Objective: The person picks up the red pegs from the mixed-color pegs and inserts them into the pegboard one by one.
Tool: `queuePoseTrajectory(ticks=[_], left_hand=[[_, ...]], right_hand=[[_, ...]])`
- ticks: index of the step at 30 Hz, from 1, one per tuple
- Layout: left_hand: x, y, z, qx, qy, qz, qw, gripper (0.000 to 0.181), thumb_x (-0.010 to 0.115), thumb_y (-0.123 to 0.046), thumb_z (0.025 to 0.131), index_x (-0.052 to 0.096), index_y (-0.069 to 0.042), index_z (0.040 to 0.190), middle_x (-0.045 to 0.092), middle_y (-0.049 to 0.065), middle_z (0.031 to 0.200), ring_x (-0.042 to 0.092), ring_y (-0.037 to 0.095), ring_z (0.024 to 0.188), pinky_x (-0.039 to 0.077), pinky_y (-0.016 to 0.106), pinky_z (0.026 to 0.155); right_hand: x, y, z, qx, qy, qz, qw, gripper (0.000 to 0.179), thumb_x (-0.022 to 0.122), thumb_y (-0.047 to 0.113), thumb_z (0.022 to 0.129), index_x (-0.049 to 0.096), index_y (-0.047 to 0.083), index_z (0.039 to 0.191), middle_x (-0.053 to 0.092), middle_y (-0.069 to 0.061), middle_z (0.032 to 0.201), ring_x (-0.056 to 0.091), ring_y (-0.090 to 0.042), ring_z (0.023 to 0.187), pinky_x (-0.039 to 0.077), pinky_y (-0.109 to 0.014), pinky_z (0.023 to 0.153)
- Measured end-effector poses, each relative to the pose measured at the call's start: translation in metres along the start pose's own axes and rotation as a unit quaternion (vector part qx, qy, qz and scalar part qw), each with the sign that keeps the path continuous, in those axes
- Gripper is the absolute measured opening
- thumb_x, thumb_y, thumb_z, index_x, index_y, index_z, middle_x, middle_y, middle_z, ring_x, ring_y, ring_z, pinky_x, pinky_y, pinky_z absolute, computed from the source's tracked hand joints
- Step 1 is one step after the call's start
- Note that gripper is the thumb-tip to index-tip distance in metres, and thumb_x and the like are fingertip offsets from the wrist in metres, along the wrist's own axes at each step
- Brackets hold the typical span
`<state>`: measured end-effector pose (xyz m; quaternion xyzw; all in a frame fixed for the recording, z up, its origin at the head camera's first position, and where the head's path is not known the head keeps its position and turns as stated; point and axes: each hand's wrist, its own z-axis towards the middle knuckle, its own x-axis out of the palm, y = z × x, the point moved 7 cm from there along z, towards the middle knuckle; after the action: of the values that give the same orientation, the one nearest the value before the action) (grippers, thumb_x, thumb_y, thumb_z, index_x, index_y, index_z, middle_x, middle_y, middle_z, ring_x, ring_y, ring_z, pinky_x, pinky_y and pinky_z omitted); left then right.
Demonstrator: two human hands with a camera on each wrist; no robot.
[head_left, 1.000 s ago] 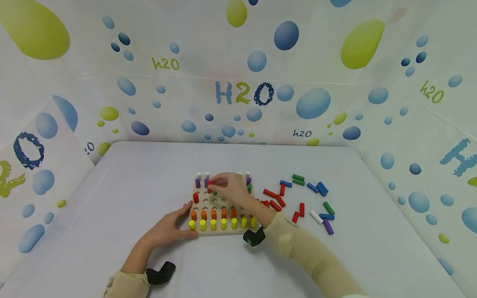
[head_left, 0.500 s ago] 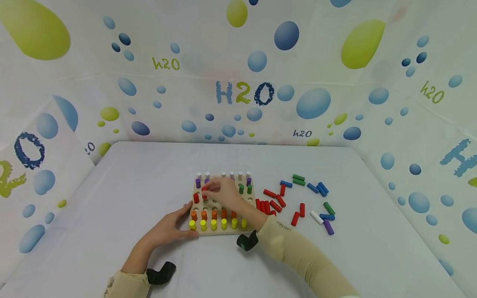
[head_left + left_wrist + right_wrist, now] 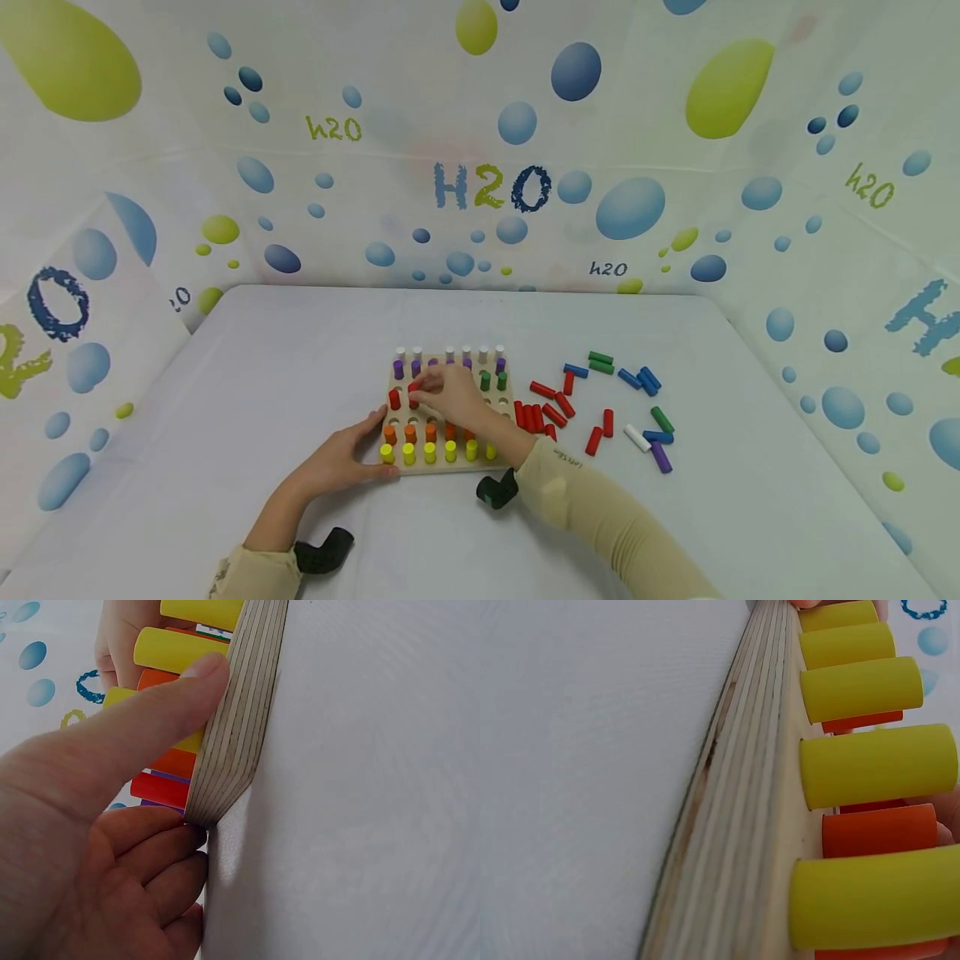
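Observation:
A wooden pegboard (image 3: 447, 469) with rows of coloured pegs lies on the table. My left hand (image 3: 339, 458) holds its near left corner: in the left wrist view the thumb presses the layered front edge (image 3: 251, 712) and the fingers lie curled at the side. My right hand (image 3: 455, 398) pinches a red peg (image 3: 413, 395) upright between thumb and fingertips, just right of another standing red peg (image 3: 394, 400). Yellow pegs (image 3: 430, 452) fill the front row, with orange pegs (image 3: 410, 433) behind. Part of the middle rows is hidden by the right hand.
Loose red pegs (image 3: 553, 415) lie close to the board's right side. Farther right are scattered blue pegs (image 3: 628, 378), green pegs (image 3: 601, 366), a white peg (image 3: 637, 437) and a purple peg (image 3: 661, 457). A white cloth (image 3: 300, 350) covers the table.
My right hand has moved left and down with the red peg, from over the purple row to the red row. The left hand has stayed at the corner.

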<state>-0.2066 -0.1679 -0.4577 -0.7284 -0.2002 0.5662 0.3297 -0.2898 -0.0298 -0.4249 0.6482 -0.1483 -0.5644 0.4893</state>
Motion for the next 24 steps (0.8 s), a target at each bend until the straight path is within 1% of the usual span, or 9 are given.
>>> queuePoseTrajectory(ticks=[3,8,15,22,24], left_hand=[[-0.0004,-0.0010,-0.0004,0.000,0.002,0.002,1.0000,0.099,0.075,-0.044,0.071,0.022,-0.006,0.145,0.024,0.022,0.146,0.021,0.042,0.132,0.022,0.059,0.102],[-0.0011,-0.0018,-0.0009,-0.002,0.002,0.001,1.0000,0.098,0.074,-0.044,0.071,0.022,-0.006,0.145,0.024,0.021,0.146,0.021,0.041,0.133,0.023,0.058,0.102],[-0.0011,-0.0016,-0.0004,0.001,0.003,0.000,1.0000,0.097,0.075,-0.043,0.072,0.022,-0.006,0.145,0.024,0.021,0.146,0.020,0.041,0.133,0.022,0.059,0.102],[-0.0009,-0.0029,-0.0011,0.002,0.006,-0.003,1.0000,0.098,0.075,-0.042,0.072,0.021,-0.006,0.145,0.024,0.022,0.146,0.021,0.041,0.132,0.022,0.059,0.102],[-0.0005,-0.0022,-0.0011,0.000,0.007,-0.006,1.0000,0.098,0.075,-0.042,0.071,0.021,-0.006,0.145,0.024,0.022,0.146,0.021,0.041,0.133,0.022,0.059,0.102]], right_hand=[[0.0011,-0.0004,-0.0008,0.001,0.006,0.001,1.0000,0.013,0.067,0.018,0.084,0.067,0.010,0.093,0.069,0.001,0.089,0.064,-0.008,0.083,0.051,-0.019,0.076],[0.0040,-0.0028,-0.0016,0.014,0.017,0.003,0.9997,0.011,0.068,0.017,0.083,0.068,0.010,0.092,0.068,0.003,0.087,0.063,-0.007,0.081,0.051,-0.018,0.074],[0.0047,-0.0019,-0.0007,0.026,0.020,-0.026,0.9991,0.013,0.068,0.019,0.083,0.069,0.011,0.092,0.068,0.003,0.089,0.063,-0.008,0.083,0.051,-0.017,0.073],[0.0054,-0.0011,-0.0011,0.036,0.031,-0.015,0.9988,0.011,0.068,0.017,0.083,0.068,0.010,0.091,0.068,0.002,0.090,0.063,-0.008,0.084,0.051,-0.019,0.074],[0.0060,-0.0008,-0.0018,0.035,0.033,-0.020,0.9986,0.011,0.068,0.017,0.083,0.068,0.010,0.091,0.068,0.002,0.090,0.063,-0.008,0.084,0.051,-0.019,0.074]])
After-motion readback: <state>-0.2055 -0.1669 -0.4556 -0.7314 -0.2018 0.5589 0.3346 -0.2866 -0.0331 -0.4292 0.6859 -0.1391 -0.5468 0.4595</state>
